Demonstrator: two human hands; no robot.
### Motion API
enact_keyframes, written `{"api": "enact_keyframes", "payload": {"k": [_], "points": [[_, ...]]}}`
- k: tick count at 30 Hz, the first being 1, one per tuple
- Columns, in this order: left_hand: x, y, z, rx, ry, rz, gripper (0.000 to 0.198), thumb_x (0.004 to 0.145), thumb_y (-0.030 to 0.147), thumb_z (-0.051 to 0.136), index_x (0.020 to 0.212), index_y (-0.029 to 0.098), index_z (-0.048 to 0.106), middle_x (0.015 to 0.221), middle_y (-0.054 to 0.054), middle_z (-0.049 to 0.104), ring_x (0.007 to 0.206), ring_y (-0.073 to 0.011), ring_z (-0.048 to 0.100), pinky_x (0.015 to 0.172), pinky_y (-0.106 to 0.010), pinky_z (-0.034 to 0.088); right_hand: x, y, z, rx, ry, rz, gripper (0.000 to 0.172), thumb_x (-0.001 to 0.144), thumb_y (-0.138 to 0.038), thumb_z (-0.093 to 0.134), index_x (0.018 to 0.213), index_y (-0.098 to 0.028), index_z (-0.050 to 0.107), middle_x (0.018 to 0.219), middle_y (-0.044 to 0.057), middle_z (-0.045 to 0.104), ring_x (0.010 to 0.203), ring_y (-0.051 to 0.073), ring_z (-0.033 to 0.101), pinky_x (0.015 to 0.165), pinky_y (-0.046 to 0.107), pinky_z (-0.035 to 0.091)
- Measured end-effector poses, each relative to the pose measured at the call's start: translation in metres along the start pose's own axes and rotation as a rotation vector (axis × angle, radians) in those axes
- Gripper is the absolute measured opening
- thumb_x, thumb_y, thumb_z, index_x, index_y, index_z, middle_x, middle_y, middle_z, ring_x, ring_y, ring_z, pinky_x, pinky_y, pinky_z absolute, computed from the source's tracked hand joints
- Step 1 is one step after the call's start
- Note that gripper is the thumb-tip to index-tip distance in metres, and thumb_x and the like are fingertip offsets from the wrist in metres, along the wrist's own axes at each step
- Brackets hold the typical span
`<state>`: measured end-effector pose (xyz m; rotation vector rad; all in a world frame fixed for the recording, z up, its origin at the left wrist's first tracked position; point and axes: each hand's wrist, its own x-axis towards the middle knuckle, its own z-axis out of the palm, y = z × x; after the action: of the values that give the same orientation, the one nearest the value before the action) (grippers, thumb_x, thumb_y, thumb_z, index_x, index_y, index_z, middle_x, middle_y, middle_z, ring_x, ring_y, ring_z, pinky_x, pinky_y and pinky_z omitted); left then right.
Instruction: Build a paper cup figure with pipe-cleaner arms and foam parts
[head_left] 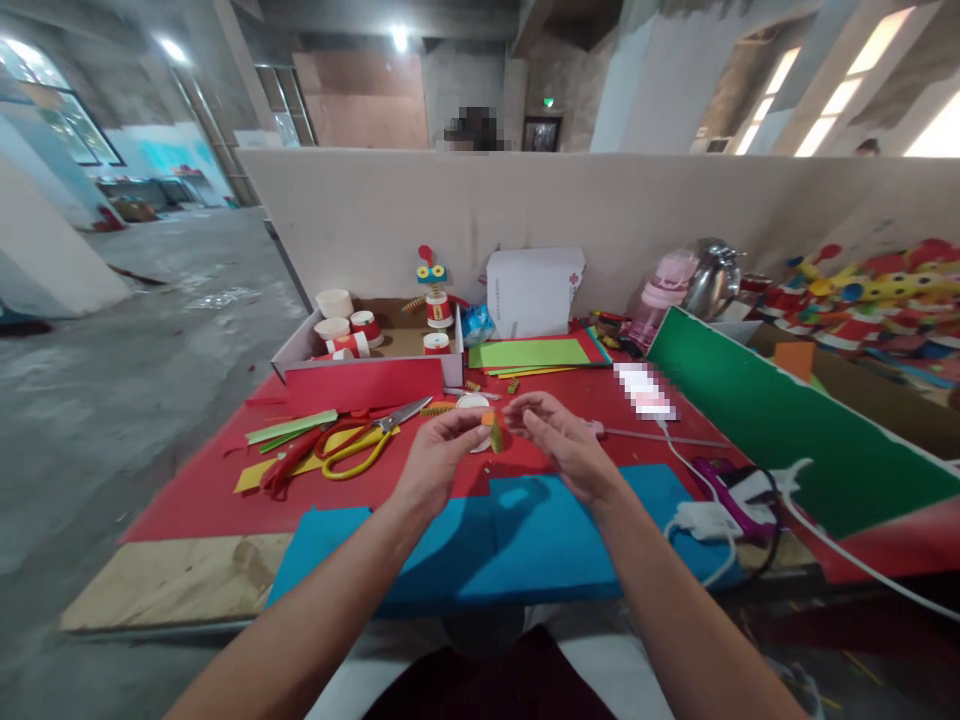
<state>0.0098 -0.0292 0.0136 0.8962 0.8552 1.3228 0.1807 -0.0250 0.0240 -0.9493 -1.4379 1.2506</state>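
Observation:
My left hand (441, 452) and my right hand (559, 440) meet above the red table cover (187, 495). The left fingers pinch a small folded paper spring (494, 433), striped yellow and green with an orange end. My right hand's fingers curl close beside the spring, and I cannot make out whether they touch it. A white roll of tape (472, 403) lies just behind the left fingertips. Below my wrists lies a blue foam sheet (487, 545).
Yellow-handled scissors (367, 445) and paper strips lie at the left. A cardboard box (300, 350) holds paper cups and a cup figure (436, 300). Behind stand a white box (534, 290), green sheets (529, 353), a pink bottle (664, 290) and a kettle (712, 275). At the right, a green board (787, 430), glue gun (724, 480) and cables.

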Motion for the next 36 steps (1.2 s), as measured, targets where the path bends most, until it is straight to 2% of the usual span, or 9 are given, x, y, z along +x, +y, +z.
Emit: {"api": "enact_keyframes", "payload": {"k": [5,8,11,15,17,21,25,28,36], "points": [[-0.001,-0.003,0.008,0.13,0.037,0.133,0.021,0.058,0.027,0.08,0.077,0.017,0.075,0.083,-0.003,0.067,0.081,-0.0149,0.058,0.071,-0.024,0.047,0.005,0.005,0.027,0.355,-0.112,0.067,0.033,0.073,-0.048,0.069,0.09,-0.025,0.054,0.09,0.002,0.066,0.083,0.018,0.065,0.075,0.032,0.052],[0.006,0.004,0.006,0.208,-0.017,0.124,0.026,0.061,0.028,0.078,0.084,0.018,0.075,0.088,-0.003,0.066,0.081,-0.0146,0.058,0.071,-0.024,0.047,0.012,0.013,0.028,0.405,-0.065,0.061,0.034,0.07,-0.045,0.072,0.091,-0.025,0.054,0.086,0.001,0.067,0.079,0.017,0.065,0.073,0.031,0.053],[0.027,0.021,-0.005,0.322,-0.114,0.137,0.043,0.062,0.026,0.077,0.103,0.019,0.071,0.082,-0.001,0.063,0.071,-0.0116,0.055,0.067,-0.023,0.046,0.028,0.022,0.024,0.37,0.044,0.036,0.038,0.069,-0.045,0.072,0.096,-0.025,0.058,0.085,0.0,0.067,0.076,0.015,0.064,0.076,0.03,0.053],[0.063,0.047,-0.032,0.526,0.159,0.487,0.039,0.072,0.028,0.067,0.111,0.019,0.066,0.087,-0.002,0.063,0.077,-0.0127,0.056,0.073,-0.024,0.045,0.051,0.037,0.014,0.194,0.253,-0.052,0.037,0.069,-0.047,0.07,0.092,-0.021,0.06,0.079,0.001,0.066,0.072,0.015,0.063,0.079,0.032,0.052],[0.075,0.052,-0.044,0.716,0.194,0.54,0.034,0.075,0.029,0.064,0.107,0.018,0.067,0.093,-0.005,0.066,0.084,-0.0163,0.058,0.077,-0.027,0.045,0.056,0.046,0.007,0.065,0.292,-0.053,0.035,0.07,-0.046,0.068,0.091,-0.02,0.06,0.081,0.002,0.066,0.071,0.015,0.062,0.075,0.033,0.053],[0.077,0.047,-0.054,1.012,-0.067,0.439,0.037,0.073,0.037,0.069,0.107,0.022,0.069,0.111,-0.008,0.068,0.107,-0.0259,0.056,0.096,-0.037,0.04,0.054,0.061,-0.004,-0.194,0.293,-0.103,0.027,0.073,-0.041,0.062,0.091,-0.02,0.061,0.089,0.005,0.068,0.078,0.018,0.063,0.077,0.034,0.052],[0.072,0.034,-0.052,1.168,-0.272,0.317,0.058,0.058,0.041,0.082,0.112,0.027,0.068,0.121,-0.008,0.065,0.117,-0.0327,0.049,0.101,-0.041,0.034,0.048,0.068,-0.006,-0.322,0.237,-0.143,0.024,0.078,-0.036,0.057,0.096,-0.02,0.061,0.097,0.007,0.068,0.088,0.02,0.064,0.082,0.037,0.051],[0.07,0.024,-0.046,1.257,-0.297,0.276,0.063,0.053,0.039,0.084,0.112,0.026,0.067,0.12,-0.009,0.064,0.116,-0.0355,0.047,0.1,-0.043,0.033,0.046,0.071,-0.003,-0.422,0.206,-0.154,0.022,0.08,-0.034,0.055,0.096,-0.02,0.062,0.094,0.007,0.068,0.089,0.021,0.064,0.083,0.038,0.05],[0.068,0.01,-0.042,1.304,-0.285,0.26,0.054,0.059,0.037,0.078,0.111,0.028,0.067,0.115,-0.007,0.066,0.111,-0.0346,0.048,0.096,-0.043,0.033,0.048,0.073,0.003,-0.455,0.184,-0.174,0.016,0.08,-0.03,0.054,0.093,-0.021,0.06,0.093,0.006,0.069,0.087,0.021,0.064,0.081,0.037,0.05]]}}
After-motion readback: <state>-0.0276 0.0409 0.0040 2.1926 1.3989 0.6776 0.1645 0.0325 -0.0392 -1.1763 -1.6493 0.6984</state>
